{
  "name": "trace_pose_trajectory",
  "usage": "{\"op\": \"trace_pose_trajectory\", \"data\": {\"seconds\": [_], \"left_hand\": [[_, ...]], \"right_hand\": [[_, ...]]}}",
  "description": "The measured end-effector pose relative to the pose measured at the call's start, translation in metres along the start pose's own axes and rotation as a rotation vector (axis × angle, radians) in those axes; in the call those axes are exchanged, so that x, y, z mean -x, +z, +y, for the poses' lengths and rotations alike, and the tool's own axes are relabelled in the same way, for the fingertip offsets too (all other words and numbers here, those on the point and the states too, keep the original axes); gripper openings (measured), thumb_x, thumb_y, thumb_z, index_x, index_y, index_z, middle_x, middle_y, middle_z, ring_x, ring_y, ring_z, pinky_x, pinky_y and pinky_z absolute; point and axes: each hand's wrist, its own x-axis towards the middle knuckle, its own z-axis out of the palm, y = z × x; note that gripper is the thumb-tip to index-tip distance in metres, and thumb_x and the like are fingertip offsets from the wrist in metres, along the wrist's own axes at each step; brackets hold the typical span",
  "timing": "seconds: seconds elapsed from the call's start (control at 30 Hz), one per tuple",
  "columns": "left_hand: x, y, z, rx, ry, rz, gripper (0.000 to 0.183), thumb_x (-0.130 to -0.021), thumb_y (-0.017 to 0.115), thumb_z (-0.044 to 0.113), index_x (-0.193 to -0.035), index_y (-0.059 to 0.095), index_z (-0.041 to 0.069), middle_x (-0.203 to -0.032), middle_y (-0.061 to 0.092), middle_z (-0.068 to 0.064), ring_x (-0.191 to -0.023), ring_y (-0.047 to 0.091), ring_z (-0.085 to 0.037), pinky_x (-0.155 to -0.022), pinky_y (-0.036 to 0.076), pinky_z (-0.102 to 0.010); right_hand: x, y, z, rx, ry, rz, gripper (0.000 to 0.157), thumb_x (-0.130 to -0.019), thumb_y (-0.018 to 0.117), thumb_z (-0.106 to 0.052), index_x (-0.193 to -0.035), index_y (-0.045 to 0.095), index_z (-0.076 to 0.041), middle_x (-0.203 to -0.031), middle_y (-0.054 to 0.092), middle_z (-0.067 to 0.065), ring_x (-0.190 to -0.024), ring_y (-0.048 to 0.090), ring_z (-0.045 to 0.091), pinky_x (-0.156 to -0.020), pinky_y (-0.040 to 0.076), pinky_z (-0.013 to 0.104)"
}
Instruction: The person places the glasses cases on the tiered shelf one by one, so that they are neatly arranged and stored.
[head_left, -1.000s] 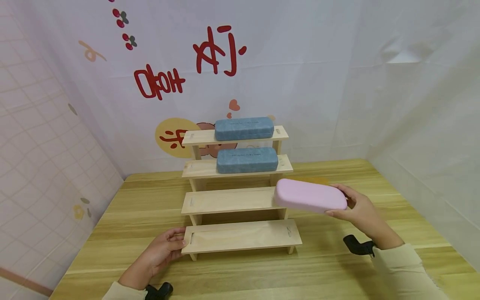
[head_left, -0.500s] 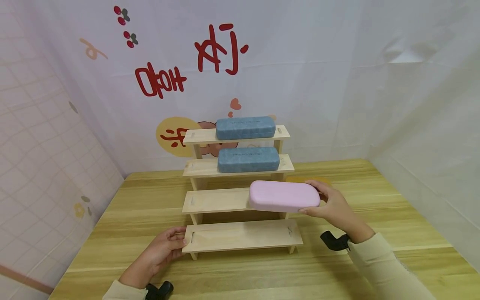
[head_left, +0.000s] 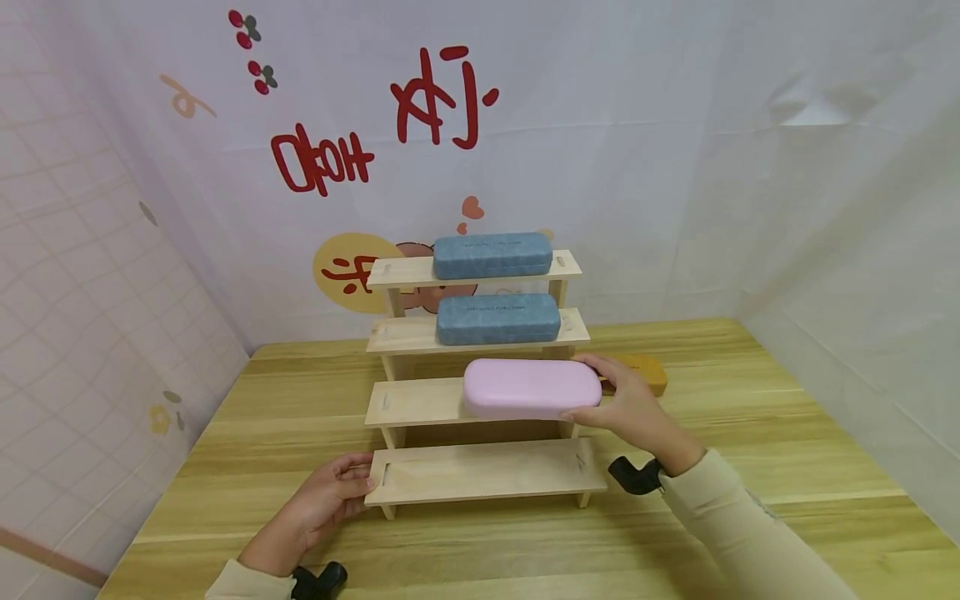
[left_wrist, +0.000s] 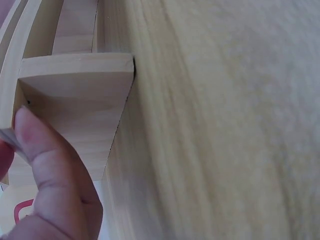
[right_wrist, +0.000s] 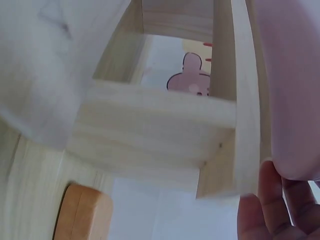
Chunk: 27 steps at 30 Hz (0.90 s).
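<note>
head: right hand (head_left: 630,408) grips the pink case (head_left: 531,387) by its right end, thumb in front. case is at the second shelf (head_left: 415,402) up on the wooden stand (head_left: 487,473); can't tell if it's seated. one-end hold, so the free left end could dip. front edge looks near the shelf lip: let go too far forward, it may tip off. pushed deep, might knock the lower blue case (head_left: 498,319).

left wrist: left hand (left_wrist: 57,177) pinches the stand's board corner. if that slackens, a bump could skid the stand.

right wrist: fingers curl at the case end, close to the shelf edge; could get trapped underneath. orange case (right_wrist: 84,214) sits apart.
</note>
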Motion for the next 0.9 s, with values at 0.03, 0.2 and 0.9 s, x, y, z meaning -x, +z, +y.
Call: {"op": "trace_pose_trajectory", "data": {"seconds": [0.03,0.2,0.9], "left_hand": [[0.000,0.000,0.000,0.001,0.001,0.000,0.065,-0.092,0.059,0.003,-0.141,0.022,-0.017,-0.100,0.058,-0.002,-0.084,0.061,-0.011,-0.072,0.050,-0.026],[-0.002,0.000,-0.001,0.008,0.009,0.003,0.063,-0.092,0.058,0.002,-0.141,0.023,-0.018,-0.100,0.060,-0.001,-0.084,0.061,-0.011,-0.072,0.051,-0.026],[-0.003,-0.001,-0.002,0.009,0.026,-0.003,0.060,-0.092,0.056,-0.002,-0.139,0.023,-0.019,-0.101,0.062,-0.001,-0.085,0.062,-0.011,-0.073,0.051,-0.028]], "right_hand": [[-0.002,0.002,-0.001,0.005,-0.010,0.001,0.072,-0.069,0.088,-0.025,-0.131,0.056,-0.006,-0.126,0.059,0.010,-0.099,0.057,0.021,-0.082,0.050,0.031],[-0.008,0.010,-0.003,-0.013,-0.026,-0.013,0.068,-0.070,0.088,-0.024,-0.128,0.057,-0.006,-0.125,0.059,0.012,-0.096,0.058,0.022,-0.080,0.051,0.030],[-0.023,0.028,-0.013,-0.001,0.006,-0.070,0.072,-0.069,0.088,-0.027,-0.131,0.056,-0.008,-0.120,0.059,0.011,-0.092,0.057,0.022,-0.077,0.050,0.036]]}}
